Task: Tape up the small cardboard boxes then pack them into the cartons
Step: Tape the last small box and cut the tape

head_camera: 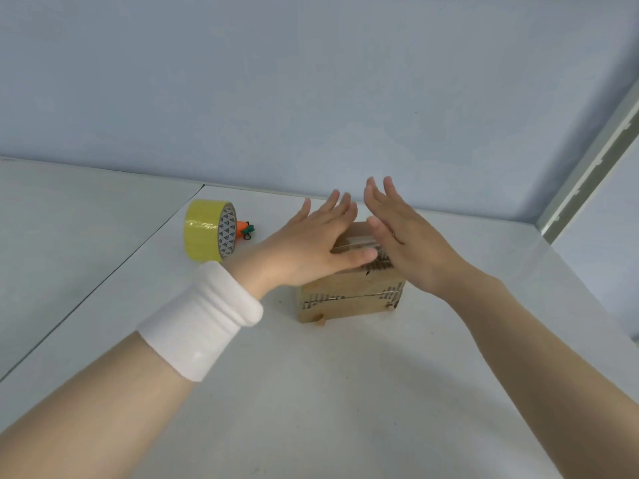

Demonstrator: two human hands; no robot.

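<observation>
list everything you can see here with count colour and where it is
small cardboard box: 1, brown, centre of the table, under the hands
tape roll: 1, yellow, standing on edge left of the box
carrot-shaped charm: 1, orange with green top, just behind the tape roll
table: 1, white, fills the lower view
wall: 1, pale blue, behind the table
wristband: 1, white, on the left forearm
left hand: 1, fingers straight, flat on the box top
right hand: 1, fingers straight, at the box's right top edge

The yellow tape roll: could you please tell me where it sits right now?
In the head view the yellow tape roll stands on edge on the table, left of the cardboard box, beside a small orange charm.
</observation>
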